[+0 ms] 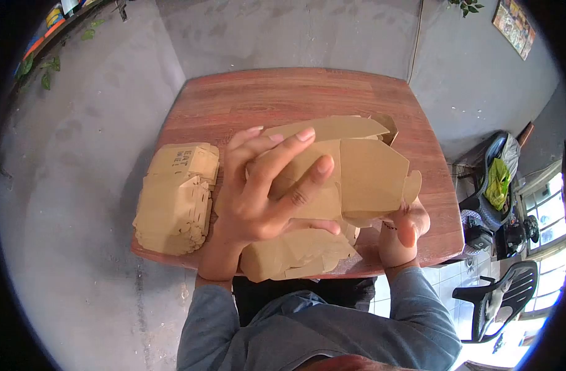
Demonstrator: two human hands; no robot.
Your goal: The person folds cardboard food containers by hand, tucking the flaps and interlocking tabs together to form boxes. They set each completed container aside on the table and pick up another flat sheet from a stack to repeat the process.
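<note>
A brown cardboard box (373, 176), partly folded with its flaps raised, is held above the table. My right hand (410, 226) grips its right side, the thumb showing and the other fingers hidden beneath the cardboard. My left hand (267, 188) is over the box's left part with its fingers spread apart; whether it touches the cardboard I cannot tell. Under the held box, more brown cardboard pieces (295, 256) lie by the table's front edge. Another cardboard form (385, 123) shows partly behind the box.
A stack of flat cardboard boxes (175, 204), the top one printed with dark letters, lies on the left of the wooden table (283, 93). Grey walls (295, 37) stand behind and left. A black plastic chair (505, 297) and a bag-laden seat (493, 185) are at right.
</note>
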